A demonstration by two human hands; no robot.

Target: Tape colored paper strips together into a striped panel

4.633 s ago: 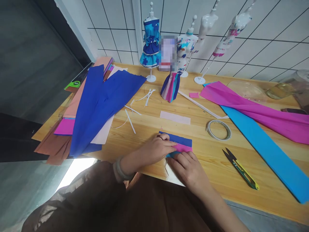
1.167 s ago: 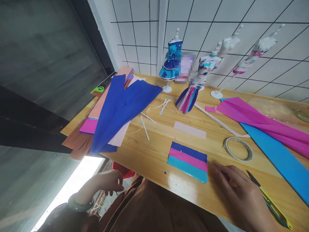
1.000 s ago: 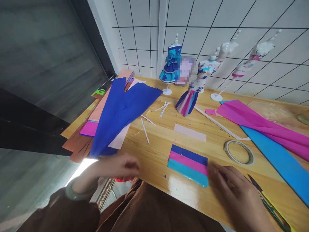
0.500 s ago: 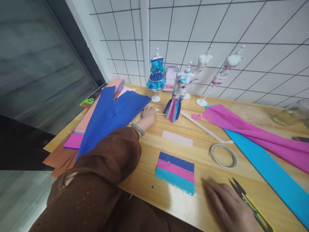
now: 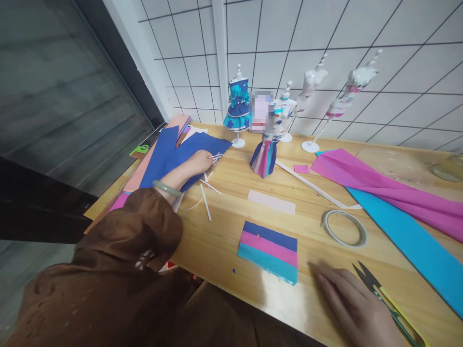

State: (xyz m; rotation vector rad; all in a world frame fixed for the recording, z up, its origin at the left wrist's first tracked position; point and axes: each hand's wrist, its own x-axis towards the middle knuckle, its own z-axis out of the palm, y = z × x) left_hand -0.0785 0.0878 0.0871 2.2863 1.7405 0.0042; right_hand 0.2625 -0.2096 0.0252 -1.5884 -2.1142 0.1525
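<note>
White strips [image 5: 217,156] — in left hand [image 5: 200,162]

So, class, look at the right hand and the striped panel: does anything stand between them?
Nothing visible does. The right hand is just right of the striped panel, and wooden tabletop shows in the gap. The snips lie on the hand's other side.

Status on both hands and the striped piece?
Left hand: pinching white strips. Striped piece: flat on table, neither hand covering it. Right hand: between it and scissors.
</note>
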